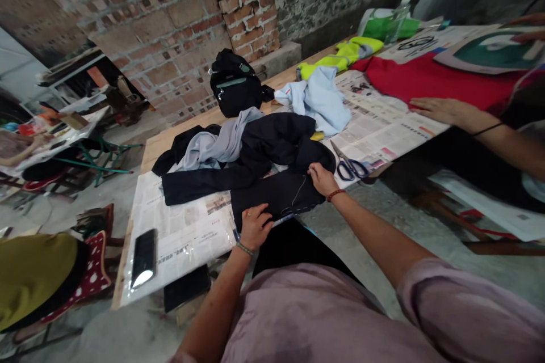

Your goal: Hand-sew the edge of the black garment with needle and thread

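Observation:
A black garment lies across the table's front edge, with a white thread line and a row of white stitches along its lower part. My left hand rests on its lower left corner, fingers laid over the cloth and slightly bent. At the right end of this piece, my right hand is closed, pinching a fold of the black cloth between thumb and fingers. Dark blue-handled scissors lie just right of that hand, blades pointing away. Bunched behind are more of the dark cloth and a grey cloth.
Newspaper under clear plastic covers the table, where a phone lies. Behind are a black bag, a light blue cloth and a yellow vest. At right, another person's hand touches red cloth beside an iron.

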Action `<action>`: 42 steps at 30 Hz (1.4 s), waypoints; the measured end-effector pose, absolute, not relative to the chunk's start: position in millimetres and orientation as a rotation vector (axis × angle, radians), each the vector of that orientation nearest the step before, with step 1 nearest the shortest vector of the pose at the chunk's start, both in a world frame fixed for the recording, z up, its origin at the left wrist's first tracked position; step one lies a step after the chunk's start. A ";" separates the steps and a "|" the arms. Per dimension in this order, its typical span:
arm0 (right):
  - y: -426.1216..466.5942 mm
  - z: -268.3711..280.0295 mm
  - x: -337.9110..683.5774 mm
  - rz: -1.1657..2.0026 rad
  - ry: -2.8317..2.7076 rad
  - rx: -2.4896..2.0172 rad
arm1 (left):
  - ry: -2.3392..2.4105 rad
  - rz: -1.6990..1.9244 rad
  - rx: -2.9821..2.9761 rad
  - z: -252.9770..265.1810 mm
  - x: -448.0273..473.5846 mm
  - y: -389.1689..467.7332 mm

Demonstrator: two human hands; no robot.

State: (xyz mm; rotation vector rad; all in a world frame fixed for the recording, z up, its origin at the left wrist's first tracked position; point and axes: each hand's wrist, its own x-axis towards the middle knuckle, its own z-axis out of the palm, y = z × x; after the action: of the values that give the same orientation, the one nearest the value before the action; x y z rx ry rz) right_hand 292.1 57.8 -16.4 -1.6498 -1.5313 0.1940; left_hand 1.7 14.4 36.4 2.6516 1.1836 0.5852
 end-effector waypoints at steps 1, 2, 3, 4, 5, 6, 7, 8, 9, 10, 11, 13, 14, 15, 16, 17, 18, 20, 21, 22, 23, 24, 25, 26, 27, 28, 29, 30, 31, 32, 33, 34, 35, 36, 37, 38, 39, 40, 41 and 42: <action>57.8 -16.4 292.2 0.195 -1.530 -1.650 | 1.184 0.584 2.651 37.3 2.2 14.5; 57.8 -16.5 292.3 0.197 -1.530 -1.649 | 1.178 0.583 2.650 38.4 2.6 14.5; 57.8 -16.7 292.4 0.198 -1.529 -1.647 | 1.167 0.580 2.647 39.6 2.9 14.5; 57.9 -16.9 292.5 0.199 -1.528 -1.645 | 1.153 0.574 2.641 40.8 3.1 14.5; 58.0 -17.0 292.6 0.199 -1.527 -1.643 | 1.141 0.564 2.633 42.0 3.1 14.5; 58.2 -17.2 292.7 0.201 -1.527 -1.642 | 1.135 0.550 2.622 43.0 3.2 14.7; 58.4 -17.3 292.8 0.203 -1.525 -1.641 | 1.134 0.532 2.612 43.9 3.2 14.9; 58.5 -17.2 292.9 0.205 -1.524 -1.642 | 1.136 0.514 2.604 44.4 3.3 15.3; 58.6 -17.1 293.0 0.207 -1.525 -1.643 | 1.138 0.502 2.599 44.7 3.4 15.7; 58.6 -16.9 293.0 0.208 -1.527 -1.645 | 1.136 0.501 2.597 44.7 3.6 16.2; 58.6 -16.7 293.0 0.207 -1.526 -1.648 | 1.128 0.510 2.596 44.3 3.7 16.7; 58.4 -16.2 293.0 0.203 -1.525 -1.649 | 1.100 0.549 2.593 42.4 3.7 17.8; 58.3 -16.0 293.0 0.201 -1.526 -1.647 | 1.083 0.569 2.592 40.9 3.6 18.4; 58.1 -15.9 292.9 0.201 -1.528 -1.645 | 1.070 0.585 2.589 39.2 3.2 18.9; 57.9 -15.8 293.0 0.201 -1.531 -1.643 | 1.058 0.595 2.590 37.2 2.7 19.3; 57.8 -15.9 293.0 0.202 -1.535 -1.640 | 1.049 0.602 2.595 35.1 2.1 19.6; 57.8 -16.0 293.1 0.204 -1.538 -1.637 | 1.041 0.606 2.606 33.0 1.3 19.6; 57.8 -16.4 293.4 0.208 -1.536 -1.636 | 1.018 0.602 2.649 28.3 -0.5 18.9; 57.9 -16.6 293.5 0.210 -1.532 -1.638 | 1.000 0.593 2.678 25.8 -1.4 18.2; 58.0 -16.8 293.7 0.211 -1.528 -1.642 | 0.983 0.584 2.707 23.0 -2.3 17.2; 58.2 -16.9 293.7 0.212 -1.525 -1.647 | 0.967 0.575 2.730 20.0 -3.1 16.0; 58.2 -17.0 293.7 0.213 -1.522 -1.652 | 0.961 0.574 2.745 16.7 -3.8 14.9; 58.2 -16.9 293.5 0.215 -1.520 -1.655 | 0.971 0.584 2.748 13.3 -4.4 13.9; 58.1 -16.8 293.1 0.218 -1.520 -1.656 | 0.999 0.607 2.737 9.8 -4.8 13.2; 57.8 -16.6 292.5 0.221 -1.519 -1.655 | 1.037 0.638 2.714 6.6 -5.1 12.8; 57.5 -16.5 291.9 0.226 -1.516 -1.655 | 1.074 0.669 2.684 3.8 -5.4 12.8; 57.2 -16.5 291.3 0.231 -1.510 -1.656 | 1.095 0.696 2.655 1.5 -5.6 13.1; 57.0 -16.7 290.9 0.237 -1.501 -1.658 | 1.097 0.716 2.629 -0.2 -5.9 13.7; 57.0 -16.8 290.9 0.246 -1.488 -1.657 | 1.081 0.729 2.608 -1.3 -6.3 14.4; 57.2 -16.8 291.2 0.258 -1.472 -1.655 | 1.056 0.740 2.590 -2.0 -6.9 15.1; 57.6 -16.5 291.9 0.277 -1.452 -1.650 | 1.032 0.751 2.578 -2.3 -7.7 15.5; 58.4 -15.4 292.6 0.304 -1.425 -1.644 | 1.015 0.768 2.568 -2.4 -8.6 15.7; 59.2 -13.2 292.9 0.343 -1.387 -1.636 | 1.004 0.788 2.562 -2.4 -9.6 15.7; 59.8 -9.5 292.2 0.394 -1.339 -1.625 | 0.996 0.804 2.562 -2.3 -10.7 15.4; 60.0 -4.3 289.8 0.454 -1.291 -1.610 | 0.985 0.815 2.569 -2.2 -11.7 15.0; 59.3 2.4 285.3 0.513 -1.252 -1.590 | 0.971 0.817 2.583 -2.0 -12.5 14.6; 57.4 10.5 278.3 0.570 -1.242 -1.562 | 0.956 0.808 2.603 -1.8 -13.1 14.1; 54.2 19.5 268.7 0.625 -1.267 -1.527 | 0.942 0.790 2.626 -1.5 -13.5 13.8; 49.9 28.6 256.8 0.665 -1.333 -1.487 | 0.935 0.768 2.648 -1.3 -13.8 13.5; 44.7 37.2 243.3 0.714 -1.446 -1.439 | 0.935 0.745 2.668 -0.9 -13.9 13.3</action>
State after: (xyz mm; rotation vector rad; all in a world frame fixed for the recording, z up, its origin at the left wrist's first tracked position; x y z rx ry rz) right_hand 243.3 44.7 37.2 -1.4392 -1.4463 0.7139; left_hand -13.9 13.3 -0.9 2.6675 0.9349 0.7452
